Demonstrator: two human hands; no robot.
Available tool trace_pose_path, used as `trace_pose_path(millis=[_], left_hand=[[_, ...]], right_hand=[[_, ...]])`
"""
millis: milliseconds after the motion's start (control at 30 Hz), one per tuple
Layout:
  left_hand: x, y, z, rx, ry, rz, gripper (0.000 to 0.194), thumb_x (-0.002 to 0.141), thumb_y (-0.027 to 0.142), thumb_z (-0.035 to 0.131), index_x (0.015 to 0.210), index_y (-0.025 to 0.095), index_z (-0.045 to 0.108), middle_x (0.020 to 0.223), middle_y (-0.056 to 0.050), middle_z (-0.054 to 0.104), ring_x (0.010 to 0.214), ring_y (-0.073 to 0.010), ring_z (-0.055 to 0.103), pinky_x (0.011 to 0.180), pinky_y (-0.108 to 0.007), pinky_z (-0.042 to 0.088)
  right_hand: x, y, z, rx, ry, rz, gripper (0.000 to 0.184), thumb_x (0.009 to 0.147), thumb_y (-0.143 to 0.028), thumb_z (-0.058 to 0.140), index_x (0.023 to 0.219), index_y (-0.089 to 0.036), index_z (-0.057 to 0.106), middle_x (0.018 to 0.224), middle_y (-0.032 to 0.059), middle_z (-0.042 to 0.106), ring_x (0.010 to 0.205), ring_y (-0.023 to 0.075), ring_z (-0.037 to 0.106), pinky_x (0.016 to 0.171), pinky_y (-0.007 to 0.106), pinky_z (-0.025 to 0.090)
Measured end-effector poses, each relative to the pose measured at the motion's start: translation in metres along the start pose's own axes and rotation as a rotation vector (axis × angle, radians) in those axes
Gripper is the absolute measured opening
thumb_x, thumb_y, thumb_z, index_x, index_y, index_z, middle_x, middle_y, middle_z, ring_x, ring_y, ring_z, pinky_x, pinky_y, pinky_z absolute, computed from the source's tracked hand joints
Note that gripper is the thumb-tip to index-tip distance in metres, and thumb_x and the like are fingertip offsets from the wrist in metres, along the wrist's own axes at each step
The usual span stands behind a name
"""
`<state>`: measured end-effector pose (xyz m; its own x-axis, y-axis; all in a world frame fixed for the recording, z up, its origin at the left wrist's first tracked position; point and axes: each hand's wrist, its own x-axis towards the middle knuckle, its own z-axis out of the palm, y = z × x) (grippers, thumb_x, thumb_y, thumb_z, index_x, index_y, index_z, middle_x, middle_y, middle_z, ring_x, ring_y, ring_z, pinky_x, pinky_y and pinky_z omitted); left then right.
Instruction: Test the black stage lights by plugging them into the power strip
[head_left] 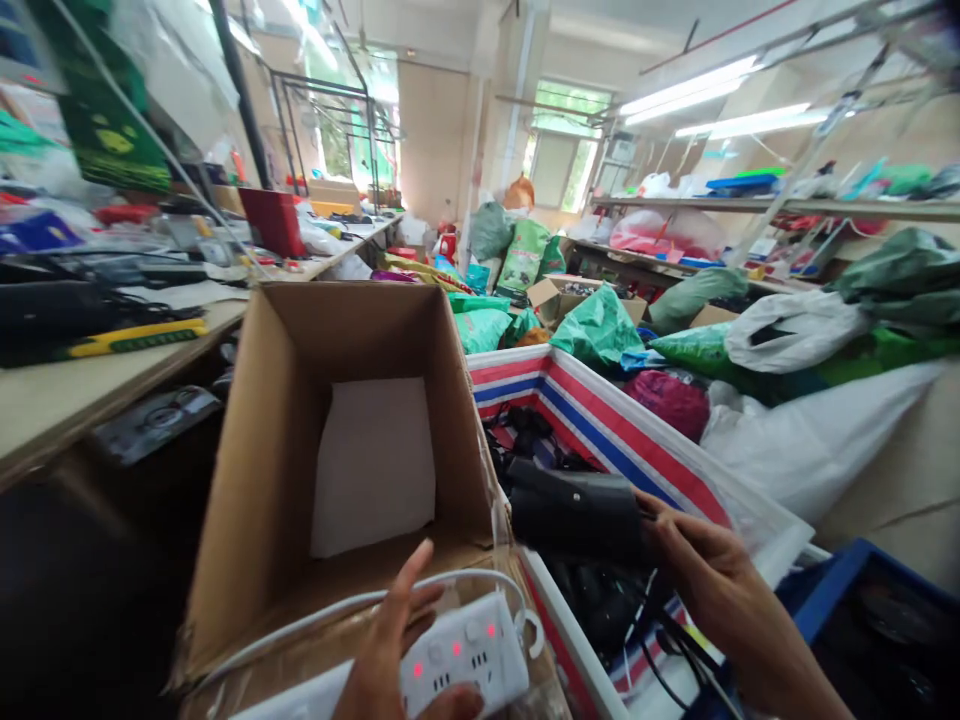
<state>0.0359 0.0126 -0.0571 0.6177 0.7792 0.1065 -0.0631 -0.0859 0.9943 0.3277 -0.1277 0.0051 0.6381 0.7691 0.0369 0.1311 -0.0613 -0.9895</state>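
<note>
right hand [716, 565] clamped on black case [581, 515] over striped bin [637, 450]
left hand [379, 660] apart (fingers spread), at white power strip [487, 665]

My right grip [709, 560] holds a black object [574, 510]: smooth, faint sheen, leather or plastic, can't tell. Power strip [491, 672]: smooth white plastic. Box [251, 430]: matt brown cardboard, shiny tape [501, 515]. Striped liner [622, 437]: plastic-looking sheeting.
</note>
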Motion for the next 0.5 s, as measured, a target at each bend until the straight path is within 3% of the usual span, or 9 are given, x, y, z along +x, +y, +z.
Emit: trace_pose_path(millis=[67,100,167,233,300,333,400,500], left_hand=[[0.003,0.019,0.007,-0.102,-0.103,-0.021,0.108,0.064,0.038,0.079,0.149,0.023,0.013,0.141,-0.017,0.045,0.127,-0.0353,0.046,0.102,-0.049,0.043],[0.003,0.030,0.007,-0.145,-0.167,-0.069,0.113,0.061,0.030,0.081,0.149,0.025,0.010,0.142,-0.017,0.044,0.125,-0.0345,0.048,0.101,-0.048,0.043],[-0.001,0.049,0.005,-0.175,-0.288,-0.185,0.108,0.053,0.015,0.082,0.144,0.031,0.026,0.138,-0.012,0.048,0.115,-0.0328,0.056,0.093,-0.044,0.050],[-0.009,0.064,0.001,-0.152,-0.337,-0.234,0.093,0.049,0.005,0.080,0.131,0.030,0.045,0.125,-0.007,0.058,0.105,-0.0292,0.062,0.087,-0.038,0.052],[-0.018,0.071,-0.003,-0.151,-0.340,-0.225,0.084,0.049,0.002,0.079,0.123,0.028,0.050,0.115,-0.004,0.063,0.101,-0.0265,0.063,0.088,-0.036,0.051],[-0.022,0.072,-0.004,-0.179,-0.339,-0.219,0.084,0.050,0.004,0.080,0.123,0.027,0.049,0.116,-0.004,0.063,0.102,-0.0262,0.063,0.090,-0.036,0.050],[-0.029,0.070,-0.005,-0.242,-0.329,-0.205,0.076,0.058,0.012,0.079,0.125,0.025,0.046,0.118,-0.007,0.062,0.102,-0.0265,0.063,0.090,-0.038,0.049],[-0.035,0.064,0.000,-0.179,-0.262,-0.170,0.048,0.076,0.024,0.065,0.120,0.018,0.046,0.099,-0.010,0.068,0.091,-0.0254,0.065,0.081,-0.037,0.051]], right_hand=[[-0.025,-0.011,0.026,0.166,-0.096,0.110,0.030,0.082,-0.048,0.061,0.096,-0.023,0.070,0.117,0.0121,0.065,0.100,0.0282,0.064,0.089,0.040,0.049],[-0.036,-0.013,0.039,0.241,-0.138,0.152,0.031,0.083,-0.047,0.060,0.102,-0.024,0.068,0.110,0.0117,0.068,0.095,0.0266,0.066,0.085,0.039,0.051],[-0.053,-0.015,0.059,0.359,-0.163,0.170,0.038,0.080,-0.050,0.062,0.112,-0.028,0.062,0.108,0.0105,0.069,0.091,0.0249,0.067,0.079,0.036,0.053],[-0.065,-0.013,0.072,0.398,-0.164,0.117,0.069,0.064,-0.062,0.071,0.124,-0.033,0.053,0.118,0.0106,0.064,0.096,0.0277,0.066,0.079,0.037,0.053],[-0.072,-0.012,0.077,0.344,-0.248,0.052,0.105,0.045,-0.070,0.077,0.137,-0.034,0.040,0.122,0.0119,0.062,0.102,0.0324,0.064,0.084,0.042,0.052],[-0.074,-0.011,0.078,0.284,-0.291,0.028,0.112,0.042,-0.069,0.079,0.140,-0.032,0.036,0.120,0.0123,0.062,0.103,0.0336,0.063,0.084,0.043,0.052],[-0.077,-0.011,0.080,0.145,-0.313,-0.022,0.102,0.051,-0.057,0.081,0.139,-0.029,0.038,0.114,0.0116,0.065,0.100,0.0324,0.065,0.082,0.040,0.053],[-0.083,-0.011,0.087,-0.067,-0.122,-0.150,0.087,0.061,-0.042,0.080,0.136,-0.030,0.038,0.111,0.0085,0.066,0.096,0.0276,0.066,0.081,0.035,0.055]])
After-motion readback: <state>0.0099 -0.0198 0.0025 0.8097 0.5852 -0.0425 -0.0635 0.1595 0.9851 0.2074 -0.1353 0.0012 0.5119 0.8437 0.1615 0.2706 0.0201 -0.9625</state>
